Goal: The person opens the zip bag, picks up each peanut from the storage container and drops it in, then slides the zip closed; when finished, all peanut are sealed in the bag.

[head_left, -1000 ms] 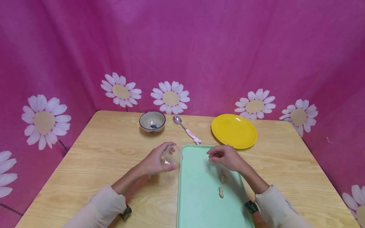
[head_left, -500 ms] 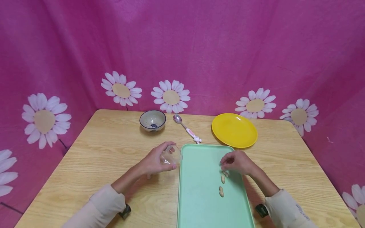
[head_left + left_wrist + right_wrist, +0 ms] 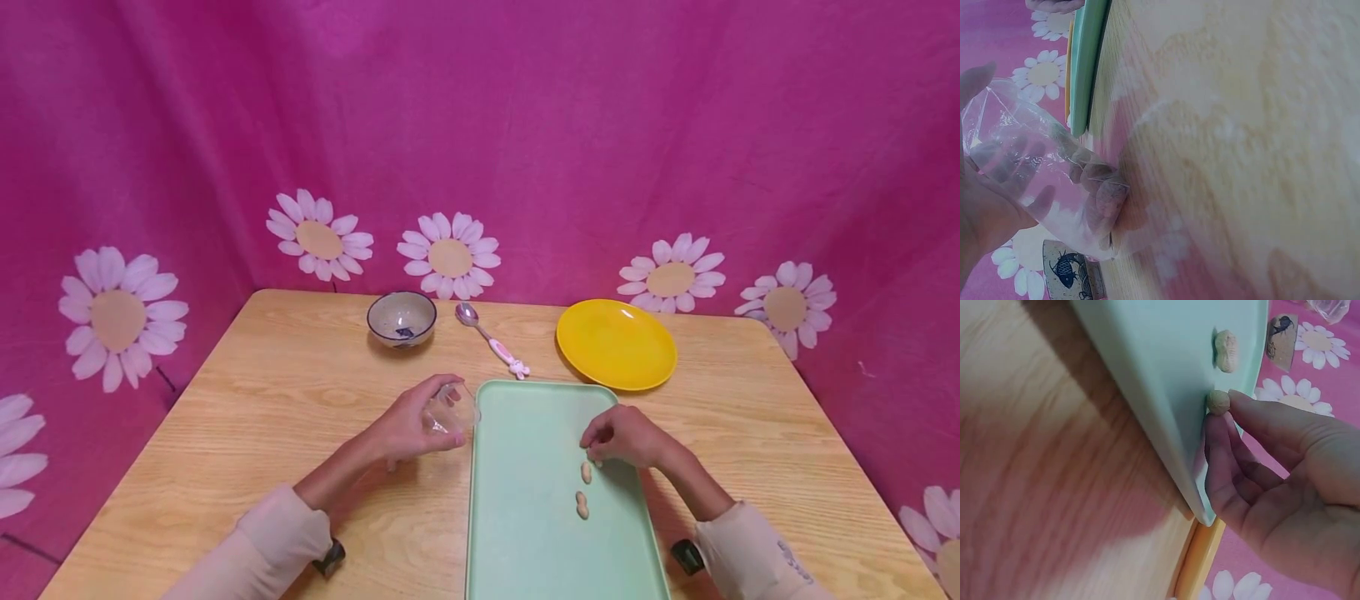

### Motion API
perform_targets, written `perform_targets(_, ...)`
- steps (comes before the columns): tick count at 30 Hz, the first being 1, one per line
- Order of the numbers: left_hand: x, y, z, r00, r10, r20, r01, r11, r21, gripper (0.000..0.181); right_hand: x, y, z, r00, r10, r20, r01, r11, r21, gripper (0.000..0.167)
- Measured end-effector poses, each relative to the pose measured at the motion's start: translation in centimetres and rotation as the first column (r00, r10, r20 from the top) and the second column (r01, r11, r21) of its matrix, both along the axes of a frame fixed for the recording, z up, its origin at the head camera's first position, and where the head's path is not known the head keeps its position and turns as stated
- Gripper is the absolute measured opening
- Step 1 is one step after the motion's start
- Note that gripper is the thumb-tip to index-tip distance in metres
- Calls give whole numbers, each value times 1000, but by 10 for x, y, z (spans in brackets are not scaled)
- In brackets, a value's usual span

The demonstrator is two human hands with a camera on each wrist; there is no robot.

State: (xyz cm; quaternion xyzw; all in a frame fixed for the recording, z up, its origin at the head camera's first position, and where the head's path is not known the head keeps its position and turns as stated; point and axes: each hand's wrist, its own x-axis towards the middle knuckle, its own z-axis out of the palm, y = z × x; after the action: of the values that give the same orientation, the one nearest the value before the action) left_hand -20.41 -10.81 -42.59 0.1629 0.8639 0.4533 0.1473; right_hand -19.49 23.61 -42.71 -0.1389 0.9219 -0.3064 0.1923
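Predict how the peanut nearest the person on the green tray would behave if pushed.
The peanut would probably roll unevenly, its rounded body narrowing at the waist. It's likely light, being far smaller than the right hand. It might slide, as the green tray under it appears smooth.

Two hands (image 3: 411, 423) (image 3: 628, 435), three peanuts (image 3: 582, 505) on one tray (image 3: 543, 550), one bag (image 3: 452, 409), one bowl (image 3: 401, 320), one spoon (image 3: 501, 349), one plate (image 3: 617, 344)

Bright, even light in the head view, with a glint on the plate (image 3: 617, 345)! Left wrist goes hazy, the table (image 3: 1241, 156) washed out, the bag (image 3: 1047, 144) glistening; right wrist's dimmer, soft, shadow edging the tray (image 3: 1132, 381).
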Motion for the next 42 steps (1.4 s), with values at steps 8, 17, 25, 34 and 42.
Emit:
perform_targets(8, -1, -3, -2, 1000, 1, -9, -1, 1000, 6, 78, -7, -3, 4, 997, 36, -72, -37, 999, -12, 11)
perform_targets(17, 0, -5, -4, 1000, 2, -30, -1, 1000, 12, 77, -19, -32, 12, 974, -60, -219, 37, 994, -104, 14)
perform_targets(25, 0, -5, -4, 999, -6, -46, 7, 1000, 25, 78, -24, -67, 21, 966, -168, -198, 123, 968, -221, 14)
perform_targets(34, -2, -4, -4, 1000, -12, -8, 13, 999, 38, 77, -20, -106, 30, 973, -170, -156, 94, 909, -405, 16)
perform_targets(42, -2, -3, -2, 1000, -6, -7, 7, 997, 73, 76, -16, -128, 30, 980, -147, -135, 80, 909, -408, 16)
